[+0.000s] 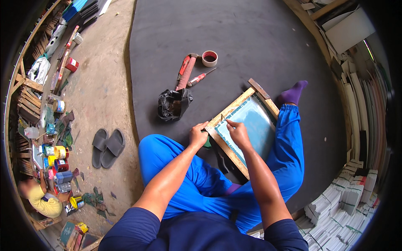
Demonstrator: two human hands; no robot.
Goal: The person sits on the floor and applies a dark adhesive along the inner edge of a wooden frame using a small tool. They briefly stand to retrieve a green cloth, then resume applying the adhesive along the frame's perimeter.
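Note:
Across my lap rests a wooden frame [228, 152] stretched with a pale blue mesh [254, 125], teal along its edges. My left hand [199, 134] is closed round the frame's left corner. Over the mesh, close to the upper-left bar, my right hand [239, 134] pinches something thin, too small to name. A short brown wooden bar [259, 88] lies against the far corner. Beyond my left hand stand an open black plastic bag [171, 105], a hammer [187, 72] with a red-wrapped handle, a red cutter [183, 66], a screwdriver [200, 78] and a tape roll [210, 58].
I sit on a dark mat [234, 33]. Grey slippers [108, 148] lie on the floor to the left. Farther left are several paint cans [61, 152] and a person in a yellow top [45, 204]. Bundled white sheets [339, 203] and leaning boards [368, 96] line the right side.

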